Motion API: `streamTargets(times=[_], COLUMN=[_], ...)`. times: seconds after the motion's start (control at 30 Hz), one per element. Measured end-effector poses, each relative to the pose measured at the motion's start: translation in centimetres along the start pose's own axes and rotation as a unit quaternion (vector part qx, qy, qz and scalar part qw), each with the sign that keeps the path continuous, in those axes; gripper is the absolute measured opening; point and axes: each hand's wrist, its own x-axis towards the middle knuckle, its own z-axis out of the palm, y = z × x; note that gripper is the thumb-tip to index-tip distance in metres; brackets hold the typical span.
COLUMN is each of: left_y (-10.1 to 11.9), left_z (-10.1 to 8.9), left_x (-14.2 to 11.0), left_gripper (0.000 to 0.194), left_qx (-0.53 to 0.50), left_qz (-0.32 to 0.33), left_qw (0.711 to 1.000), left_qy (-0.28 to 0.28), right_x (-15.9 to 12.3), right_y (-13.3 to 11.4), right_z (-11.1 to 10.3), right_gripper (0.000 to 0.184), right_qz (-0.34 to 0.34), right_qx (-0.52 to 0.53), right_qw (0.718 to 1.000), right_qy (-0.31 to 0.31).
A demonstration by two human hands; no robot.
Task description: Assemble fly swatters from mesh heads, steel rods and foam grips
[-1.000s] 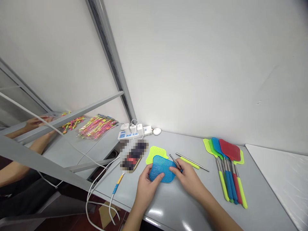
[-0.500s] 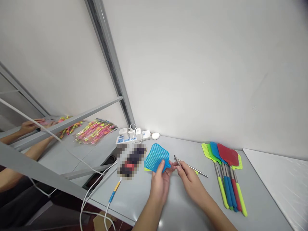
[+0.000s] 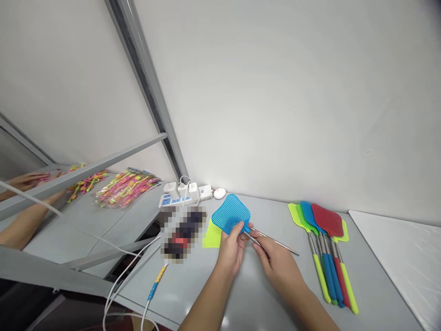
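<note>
My left hand (image 3: 233, 248) is closed on a blue fly swatter head (image 3: 231, 212), thumb on its perforated face near the neck. In my right hand (image 3: 275, 257) is a thin metal rod (image 3: 254, 239), its tip lined up with the neck of the blue head. Whether the rod sits inside the neck is hard to make out. Behind my hands a second metal rod (image 3: 280, 245) lies on the table. A yellow-green swatter head (image 3: 213, 235) rests beneath the blue one, partly covered by it and my left hand.
Several assembled fly swatters (image 3: 327, 248) lie fanned at the right, beside a white sheet (image 3: 396, 262). A power strip (image 3: 186, 197), cables and a blurred phone-like device (image 3: 184, 234) are to the left. Past the metal frame, another person's arm (image 3: 27, 220) is near packaged colourful items (image 3: 126, 188).
The rod in my right hand has come up to the blue head's neck; before, they were apart. The blue head has tilted and risen slightly, uncovering more of the yellow-green one.
</note>
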Motion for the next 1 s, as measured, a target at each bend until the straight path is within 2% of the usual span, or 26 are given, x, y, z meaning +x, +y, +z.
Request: streamTargets(times=[0.3,0.43,0.67,0.83,1.0], left_y=[0.2,0.1,-0.1,-0.1,-0.3], left_z=[-0.7,-0.9,-0.8,-1.0,-1.3], left_x=[0.5,0.4,0.2,0.2,0.3], left_gripper=[0.028,0.021,0.018,0.023,0.023], left_qx=[-0.022,0.001,0.044,0.047,0.042], left_qz=[0.037,0.049,0.032,0.012,0.005], left_qw=[0.999,0.999,0.998,0.997,0.997], left_qy=[0.014,0.005,-0.034,-0.052,-0.06], right_x=[0.0,0.1,-0.1,0.0,-0.1], right_y=[0.0,0.1,-0.1,-0.4,-0.7], right_z=[0.0,-0.1,0.1,-0.2,-0.4], right_gripper=[0.032,0.03,0.031,0.031,0.031], right_qz=[0.011,0.008,0.01,0.036,0.031], right_qx=[-0.012,-0.035,-0.055,-0.032,-0.02], right_qw=[1.0,0.999,0.998,0.999,0.999], right_qy=[0.009,0.013,0.011,0.012,0.03])
